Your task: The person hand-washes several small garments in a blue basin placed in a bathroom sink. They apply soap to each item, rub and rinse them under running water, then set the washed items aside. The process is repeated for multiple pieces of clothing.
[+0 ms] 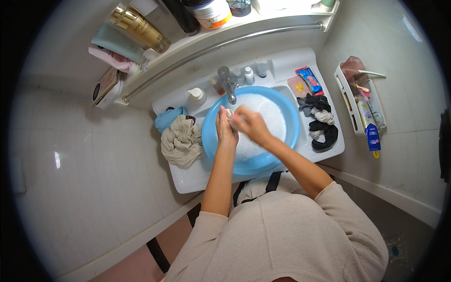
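Observation:
A small white cloth [229, 114] is bunched between my two hands, mostly covered by the fingers. My left hand [224, 129] holds it from the left, fingers pointing up towards the faucet. From the right, my right hand [251, 124] grips the same cloth, its fist blurred by motion. Both hands are above a light-blue plastic basin [295, 121]. White suds [269, 114] cover the water inside it. The basin rests in a white washbasin [188, 181], under a chrome faucet [229, 84].
Crumpled beige cloth [181, 142] and blue cloth [170, 118] lie on the left. Dark socks [324, 135], a white bunched fabric [322, 116] and a blue-red packet [310, 80] lie right. A pump bottle [196, 96] stands behind. A metal rail [225, 49] runs below the shelf; a wall caddy [347, 102] is right.

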The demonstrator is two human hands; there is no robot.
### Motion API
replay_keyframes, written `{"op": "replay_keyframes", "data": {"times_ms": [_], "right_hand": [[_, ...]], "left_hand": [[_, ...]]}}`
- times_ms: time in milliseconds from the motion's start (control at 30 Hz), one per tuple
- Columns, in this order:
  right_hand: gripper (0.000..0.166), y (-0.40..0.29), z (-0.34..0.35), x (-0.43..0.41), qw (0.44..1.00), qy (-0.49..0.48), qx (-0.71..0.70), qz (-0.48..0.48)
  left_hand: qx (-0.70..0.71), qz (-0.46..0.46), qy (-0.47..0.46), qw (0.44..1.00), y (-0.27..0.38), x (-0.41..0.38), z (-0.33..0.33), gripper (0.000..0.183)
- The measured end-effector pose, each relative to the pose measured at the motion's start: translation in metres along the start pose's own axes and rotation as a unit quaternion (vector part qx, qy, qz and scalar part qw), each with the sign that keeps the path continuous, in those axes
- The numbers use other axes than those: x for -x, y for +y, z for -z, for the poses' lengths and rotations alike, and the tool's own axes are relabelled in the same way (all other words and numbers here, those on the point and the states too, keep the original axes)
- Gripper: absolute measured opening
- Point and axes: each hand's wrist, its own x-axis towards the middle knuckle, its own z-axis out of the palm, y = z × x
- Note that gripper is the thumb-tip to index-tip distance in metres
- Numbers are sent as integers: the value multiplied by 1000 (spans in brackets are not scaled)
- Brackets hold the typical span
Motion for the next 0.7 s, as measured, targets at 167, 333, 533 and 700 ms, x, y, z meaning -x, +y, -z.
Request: {"op": "replay_keyframes", "data": {"times_ms": [167, 333, 533, 700], "right_hand": [[28, -13, -8, -12, 959, -59, 252, 116], [30, -8, -11, -18, 964, -12, 265, 21], [29, 9, -7, -25, 959, -49, 278, -25], [28, -15, -23, -9, 975, 37, 217, 11]], "left_hand": [[128, 77, -234, 961, -14, -21, 23, 45], [59, 129, -151, 978, -3, -18, 4, 35], [-14, 103, 24, 994, -21, -5, -15, 34], [40, 121, -285, 950, -9, -46, 35, 43]]}}
